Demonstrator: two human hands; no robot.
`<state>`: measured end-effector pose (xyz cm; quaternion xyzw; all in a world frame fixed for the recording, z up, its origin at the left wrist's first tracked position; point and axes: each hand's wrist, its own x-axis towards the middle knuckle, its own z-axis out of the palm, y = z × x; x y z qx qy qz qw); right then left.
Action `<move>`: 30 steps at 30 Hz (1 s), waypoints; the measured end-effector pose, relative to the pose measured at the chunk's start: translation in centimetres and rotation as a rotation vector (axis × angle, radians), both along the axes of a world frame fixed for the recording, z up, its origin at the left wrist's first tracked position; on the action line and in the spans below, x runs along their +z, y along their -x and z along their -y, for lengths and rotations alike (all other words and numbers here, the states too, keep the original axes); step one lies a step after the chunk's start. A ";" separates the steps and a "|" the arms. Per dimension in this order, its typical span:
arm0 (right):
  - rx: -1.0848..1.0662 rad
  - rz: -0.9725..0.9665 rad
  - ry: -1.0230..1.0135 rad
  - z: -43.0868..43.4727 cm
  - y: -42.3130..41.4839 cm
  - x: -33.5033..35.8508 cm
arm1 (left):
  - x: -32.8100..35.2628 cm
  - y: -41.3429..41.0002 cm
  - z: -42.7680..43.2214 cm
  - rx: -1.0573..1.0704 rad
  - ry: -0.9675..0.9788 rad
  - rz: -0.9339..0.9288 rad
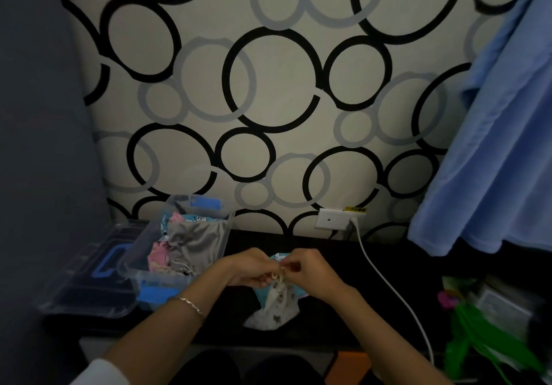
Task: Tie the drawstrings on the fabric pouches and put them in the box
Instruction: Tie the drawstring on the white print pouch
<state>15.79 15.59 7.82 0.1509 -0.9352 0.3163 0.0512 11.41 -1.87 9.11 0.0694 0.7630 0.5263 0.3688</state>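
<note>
Two hands meet above the table (418,271): left hand (249,268) and right hand (312,268) each pinch the drawstring (276,277) of a pale pouch (273,310). Just left, the box (131,268) holds other pouches (197,241).

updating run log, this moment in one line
left hand, right hand: pinch drawstring | patterned pouch: below hands, outside box | clear box: open, holds pouches

Curled fingers (294,266) hide most of the drawstrings (277,277) atop the pouch (273,310).
</note>
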 end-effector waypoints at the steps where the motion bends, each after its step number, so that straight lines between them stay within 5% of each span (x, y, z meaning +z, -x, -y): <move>1: -0.006 0.012 -0.016 -0.1 0.1 0.0 | 0.0 0.0 0.0 0.008 0.006 -0.010; 5: -0.056 0.169 0.011 -0.3 0.3 -0.1 | -0.4 0.4 -0.4 0.061 0.102 -0.232; 11: -0.115 0.469 0.440 -0.3 0.2 -0.4 | 0.0 0.6 -0.7 -0.009 0.265 -0.651; 16: -0.123 0.716 0.920 -0.7 -0.3 -0.6 | -0.3 1.0 -0.4 -0.016 0.171 -0.631; 22: -0.107 0.825 1.204 -0.9 0.2 -2.5 | -0.2 0.7 -0.2 -0.006 0.164 -0.618; 26: -0.149 0.756 1.064 -0.4 0.0 -2.2 | 0.3 0.4 -0.1 0.023 0.159 -0.550; 30: -0.206 0.456 0.569 0.5 -0.4 -1.0 | -0.2 0.2 0.0 0.046 0.157 -0.455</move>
